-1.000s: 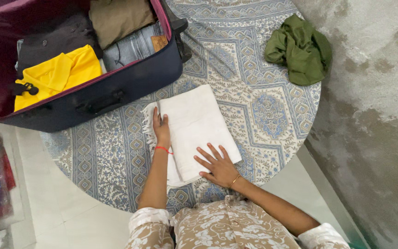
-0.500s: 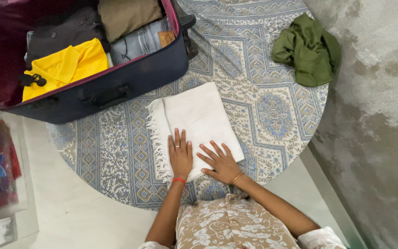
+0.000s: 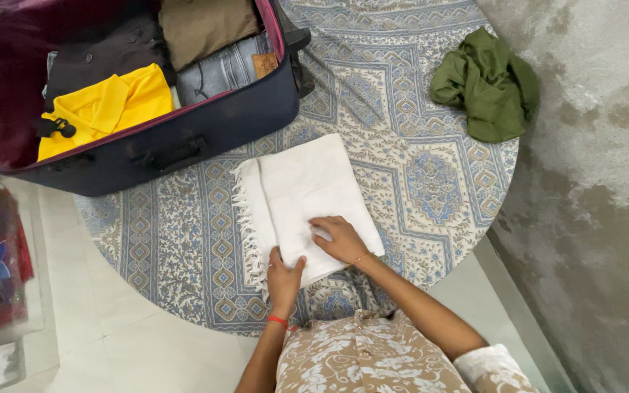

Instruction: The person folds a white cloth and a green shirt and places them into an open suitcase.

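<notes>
Looks like mid-fold on the white fringed cloth, which lies flat on the patterned round table, just below the open suitcase. Left hand pinches its near edge; right hand, just beside it, presses fingers curled into the fabric. Next move probably needs that near edge lifted evenly. The cloth's long axis runs away from both hands, fringe along its left side.

Beige floral-print top; red thread on left hand wrist, thin bangle on right

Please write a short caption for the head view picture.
Both hands, left hand and right hand, grip the near edge of a folded white towel beside an open suitcase.
</notes>
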